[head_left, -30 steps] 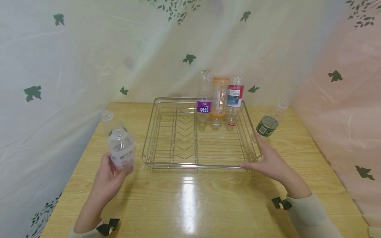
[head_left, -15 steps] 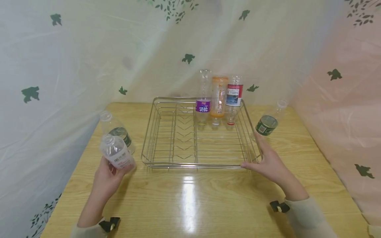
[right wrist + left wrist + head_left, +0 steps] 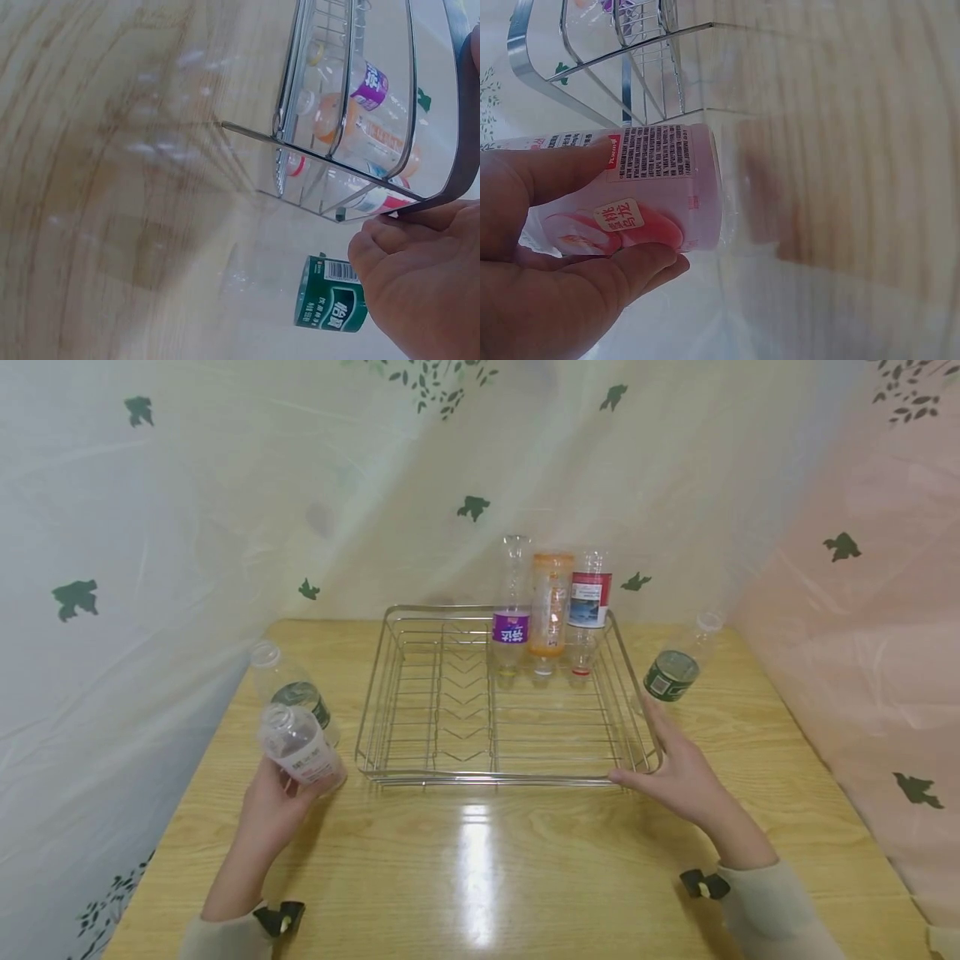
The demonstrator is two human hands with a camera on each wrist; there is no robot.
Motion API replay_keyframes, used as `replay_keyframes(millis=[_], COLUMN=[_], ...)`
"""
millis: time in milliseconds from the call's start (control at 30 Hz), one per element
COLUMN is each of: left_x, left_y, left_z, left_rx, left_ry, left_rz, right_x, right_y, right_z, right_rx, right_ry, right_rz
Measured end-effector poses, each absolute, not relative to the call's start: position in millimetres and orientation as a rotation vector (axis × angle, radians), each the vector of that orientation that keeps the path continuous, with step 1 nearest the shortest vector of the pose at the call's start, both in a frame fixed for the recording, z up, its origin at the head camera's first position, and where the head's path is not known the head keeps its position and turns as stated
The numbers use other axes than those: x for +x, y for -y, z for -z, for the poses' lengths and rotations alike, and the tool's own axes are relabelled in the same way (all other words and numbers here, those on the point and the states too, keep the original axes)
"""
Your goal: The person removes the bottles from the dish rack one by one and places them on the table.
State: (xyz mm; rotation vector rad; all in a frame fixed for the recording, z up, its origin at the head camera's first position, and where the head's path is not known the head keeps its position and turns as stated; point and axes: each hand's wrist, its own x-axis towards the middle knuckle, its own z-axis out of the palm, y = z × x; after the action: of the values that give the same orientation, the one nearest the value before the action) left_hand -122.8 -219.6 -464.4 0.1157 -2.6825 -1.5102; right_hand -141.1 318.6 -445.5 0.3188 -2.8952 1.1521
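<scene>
My left hand (image 3: 273, 810) grips a clear plastic bottle (image 3: 302, 752) with a pink peach-pictured label, its neck up. In the left wrist view, thumb and fingers wrap the label (image 3: 652, 161), and the bottle's base is right at the tabletop. Just behind it stands a clear bottle with a green label (image 3: 300, 693), partly hidden. My right hand (image 3: 678, 772) holds the front right corner of a metal wire dish rack (image 3: 491, 778), thumb on the front rim and fingers along the right side. Another green-labelled bottle (image 3: 672, 675) stands beyond that hand, outside the rack.
Three bottles stand upside down in the rack's back right part: one purple-labelled (image 3: 511, 627), one orange (image 3: 551, 602), one with a red and blue label (image 3: 589, 600). The wooden table (image 3: 420, 877) meets a leaf-patterned curtain (image 3: 375, 510) behind and at the sides.
My left hand has lowered the pink-labelled bottle toward the table, uncovering more of the green-labelled bottle behind it. The right hand and the rack stay in place.
</scene>
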Motion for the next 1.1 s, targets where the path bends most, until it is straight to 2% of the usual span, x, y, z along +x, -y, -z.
replay_keyframes(millis=[667,1100], left_x=[-125,-108], left_y=[222,224], left_z=[463,429], left_rx=[0.041,0.215], left_ry=[2.734,2.722], left_rz=[1.518,1.463], right_x=[-140,-142], right_y=[-321,-320], right_z=[442,441], right_rx=[0.312,0.321], right_ry=[2.91,2.903], right_rz=[-1.13,-1.12])
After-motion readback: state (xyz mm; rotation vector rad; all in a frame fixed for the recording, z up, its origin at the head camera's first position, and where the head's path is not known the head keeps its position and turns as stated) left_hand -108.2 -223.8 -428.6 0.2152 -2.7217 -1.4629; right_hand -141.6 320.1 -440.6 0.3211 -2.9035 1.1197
